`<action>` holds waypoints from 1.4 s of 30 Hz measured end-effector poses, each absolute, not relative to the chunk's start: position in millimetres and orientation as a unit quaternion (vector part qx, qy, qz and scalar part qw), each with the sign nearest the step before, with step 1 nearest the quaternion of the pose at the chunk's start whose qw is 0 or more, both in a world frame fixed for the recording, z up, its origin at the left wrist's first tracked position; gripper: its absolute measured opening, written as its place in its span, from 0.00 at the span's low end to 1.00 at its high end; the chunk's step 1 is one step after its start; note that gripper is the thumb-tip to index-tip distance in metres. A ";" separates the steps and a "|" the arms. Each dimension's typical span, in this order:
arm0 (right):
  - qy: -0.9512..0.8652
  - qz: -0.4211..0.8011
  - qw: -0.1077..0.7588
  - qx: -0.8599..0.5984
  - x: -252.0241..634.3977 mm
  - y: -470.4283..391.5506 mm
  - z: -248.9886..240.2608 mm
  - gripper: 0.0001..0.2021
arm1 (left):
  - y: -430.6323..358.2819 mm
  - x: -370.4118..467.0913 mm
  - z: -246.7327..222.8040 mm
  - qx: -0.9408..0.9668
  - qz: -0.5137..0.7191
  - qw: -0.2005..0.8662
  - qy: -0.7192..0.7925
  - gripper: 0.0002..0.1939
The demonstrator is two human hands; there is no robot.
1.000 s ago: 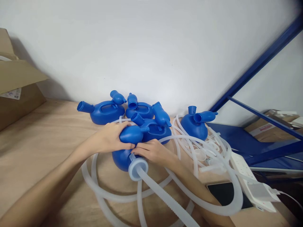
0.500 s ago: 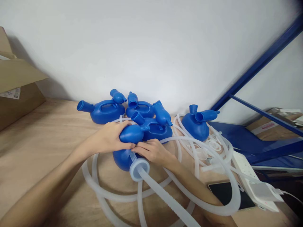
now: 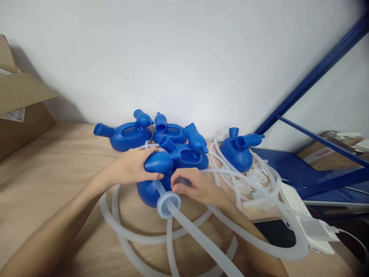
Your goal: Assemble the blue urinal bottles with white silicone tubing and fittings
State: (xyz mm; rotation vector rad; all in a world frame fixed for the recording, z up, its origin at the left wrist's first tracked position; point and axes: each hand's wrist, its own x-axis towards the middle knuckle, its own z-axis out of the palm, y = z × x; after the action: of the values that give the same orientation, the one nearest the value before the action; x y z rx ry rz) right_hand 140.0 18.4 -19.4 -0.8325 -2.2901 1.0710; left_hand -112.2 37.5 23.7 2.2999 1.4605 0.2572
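Observation:
My left hand (image 3: 132, 166) is wrapped round a blue bulb-shaped urinal adapter (image 3: 158, 162), its fingertips behind the piece and its thumb in front. Below it is the body of a blue urinal bottle (image 3: 146, 193). A clear strap (image 3: 160, 187) runs down the bottle's front to a translucent round cap (image 3: 168, 205), from which a ribbed hose (image 3: 201, 240) leads toward me. Just right of the strap, my right hand (image 3: 198, 184) has curled fingers, with a gap between thumb and forefinger and nothing visible in it.
Several more blue urinal bottles (image 3: 129, 136) stand along the wall. Translucent hose (image 3: 155, 240) loops over the wooden table (image 3: 57, 184). At the right are a power strip (image 3: 294, 200), a dark phone-like slab (image 3: 275, 232) and a blue metal rack (image 3: 311, 82). A cardboard box (image 3: 25, 119) stands left.
My right hand has let go of the strap area and drawn back to the right, its fingers loosening. A hose loop at the right has shifted outward. My left hand keeps its hold.

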 end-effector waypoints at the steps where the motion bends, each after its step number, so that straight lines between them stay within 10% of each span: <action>1: -0.845 0.392 0.222 -0.289 140.5 16.4 -16.5 0.25 | 37.1 -111.9 23.9 0.823 0.092 0.200 0.523 0.44; 7: -0.859 0.377 0.149 -0.314 132.1 8.7 -19.1 0.30 | 37.0 -111.8 23.8 0.818 0.096 0.206 0.528 0.43; 23: -0.711 0.575 0.322 -0.248 119.6 0.8 -58.1 0.11 | 33.4 -109.7 17.1 0.841 0.143 0.196 0.484 0.36; 42: -0.847 0.399 0.258 -0.239 165.8 -14.8 -61.7 0.21 | 38.4 -114.0 13.0 0.849 0.123 0.160 0.489 0.38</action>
State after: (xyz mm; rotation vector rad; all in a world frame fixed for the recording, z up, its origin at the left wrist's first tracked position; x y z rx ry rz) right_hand 165.8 -14.8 -61.7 -0.6480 -2.2969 1.0813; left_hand -114.0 38.4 13.0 2.4251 1.3965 0.3518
